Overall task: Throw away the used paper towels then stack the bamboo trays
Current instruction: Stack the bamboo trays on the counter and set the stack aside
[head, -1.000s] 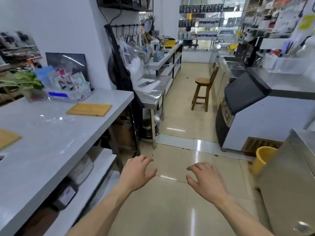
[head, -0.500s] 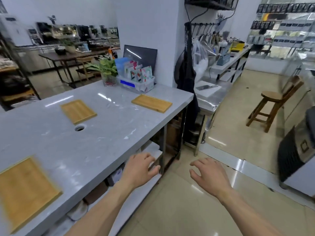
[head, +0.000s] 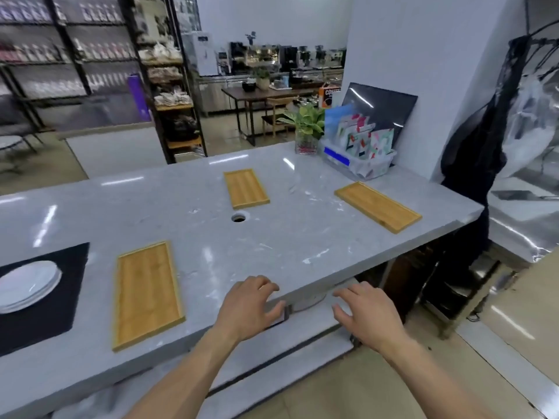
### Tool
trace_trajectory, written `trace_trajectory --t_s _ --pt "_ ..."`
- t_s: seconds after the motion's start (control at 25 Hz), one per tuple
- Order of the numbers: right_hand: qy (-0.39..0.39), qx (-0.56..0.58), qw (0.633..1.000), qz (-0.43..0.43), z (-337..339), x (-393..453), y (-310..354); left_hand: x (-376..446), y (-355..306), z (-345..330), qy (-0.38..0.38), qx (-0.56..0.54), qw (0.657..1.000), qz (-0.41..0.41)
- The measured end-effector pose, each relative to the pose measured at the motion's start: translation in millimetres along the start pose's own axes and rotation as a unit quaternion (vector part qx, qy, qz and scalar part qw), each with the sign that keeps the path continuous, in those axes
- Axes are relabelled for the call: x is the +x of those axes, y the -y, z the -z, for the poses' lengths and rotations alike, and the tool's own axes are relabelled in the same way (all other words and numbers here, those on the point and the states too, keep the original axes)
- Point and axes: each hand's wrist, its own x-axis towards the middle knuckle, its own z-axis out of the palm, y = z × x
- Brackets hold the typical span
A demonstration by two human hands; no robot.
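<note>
Three bamboo trays lie flat and apart on the grey marble counter (head: pixel 302 237): a near tray (head: pixel 146 293) at the front left, a far tray (head: pixel 245 188) behind the round hole, and a right tray (head: pixel 378 206) near the counter's right end. None holds a paper towel. My left hand (head: pixel 251 305) hovers over the counter's front edge, fingers spread, empty. To its right, my right hand (head: pixel 367 316) hangs in front of the edge above the lower shelf, also empty with fingers apart.
A round hole (head: pixel 239 218) opens in the counter's middle. White plates (head: pixel 25 285) sit on a black mat (head: pixel 39 313) at the left. A potted plant (head: pixel 307 128) and a clear bin of packets (head: pixel 360 152) stand at the back right. A white pillar and hanging bags fill the right side.
The view has swung left from the aisle to face the counter. All three trays and the plates have come into sight. Both hands stay empty and have moved up to the counter's front edge.
</note>
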Motion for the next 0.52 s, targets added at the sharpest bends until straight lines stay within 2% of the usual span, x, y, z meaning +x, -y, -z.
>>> trace_trajectory --t_s 0.24,0.52 --pt "0.051 0.035 0.99 0.129 -14.0 72.6 4.1 -11.9 21.8 3.5 -0.021 0.008 0.992 0.127" --pt "0.048 0.074 0.967 0.24 -39.3 120.3 31.6 -44.9 39.6 5.3 -0.073 0.021 0.972 0.221"
